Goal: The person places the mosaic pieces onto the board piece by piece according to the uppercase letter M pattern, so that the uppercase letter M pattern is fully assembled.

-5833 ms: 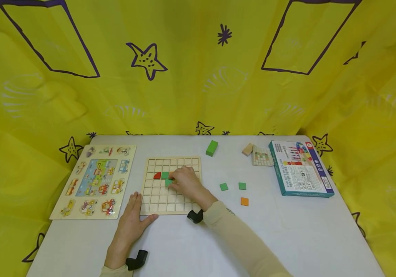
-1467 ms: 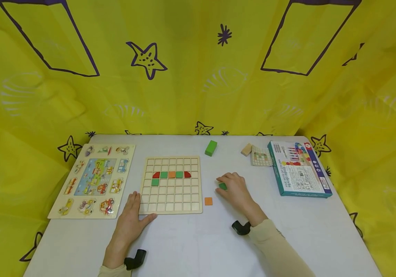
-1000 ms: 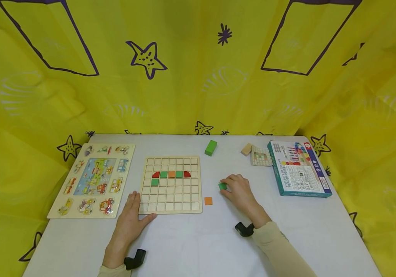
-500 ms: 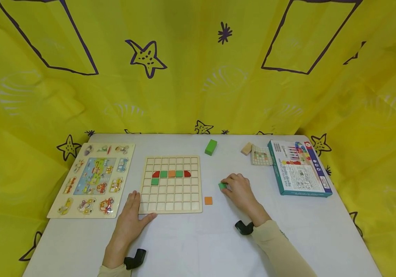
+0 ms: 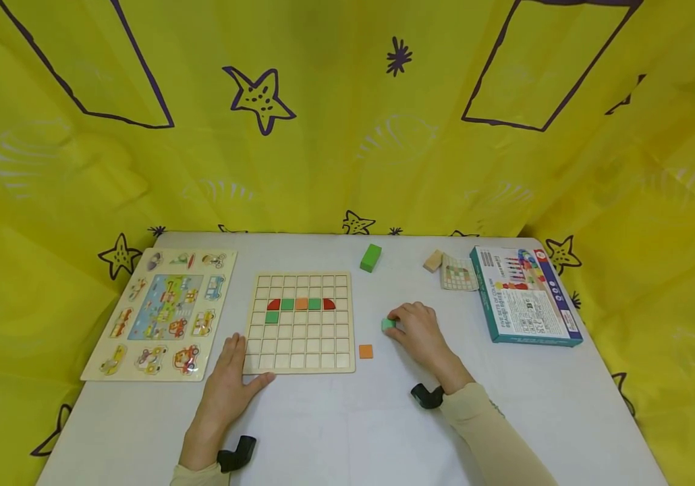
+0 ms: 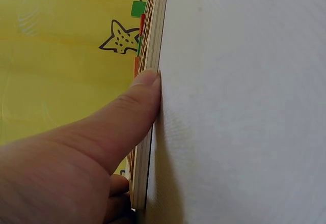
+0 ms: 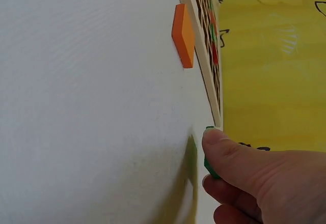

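My left hand (image 5: 226, 391) rests at the near left corner of a wooden grid board (image 5: 299, 352), fingers along its left side. Its thumb presses on the front edge of the board (image 6: 153, 40), as the left wrist view shows. On the board, a red quarter-round piece (image 5: 274, 305), a green tile, an orange tile (image 5: 301, 304), a green tile and another red piece form a row; one green tile (image 5: 271, 316) sits below the left end. Right of the board, my right hand (image 5: 422, 337) pinches a green tile (image 7: 210, 167) between thumb and fingers, tilted close over the table.
A loose orange tile (image 5: 366, 352) lies beside the board's right edge. Behind are a green block (image 5: 370, 258), a plain wooden block (image 5: 433, 261) and a pattern card (image 5: 459, 274). A vehicle puzzle board (image 5: 214, 358) lies at left, a teal-edged box (image 5: 530, 297) at right.
My right hand has left the board for the table at right and lifted a green tile on edge. The board's row has gained pieces; the orange tile has moved left. My left hand stays.
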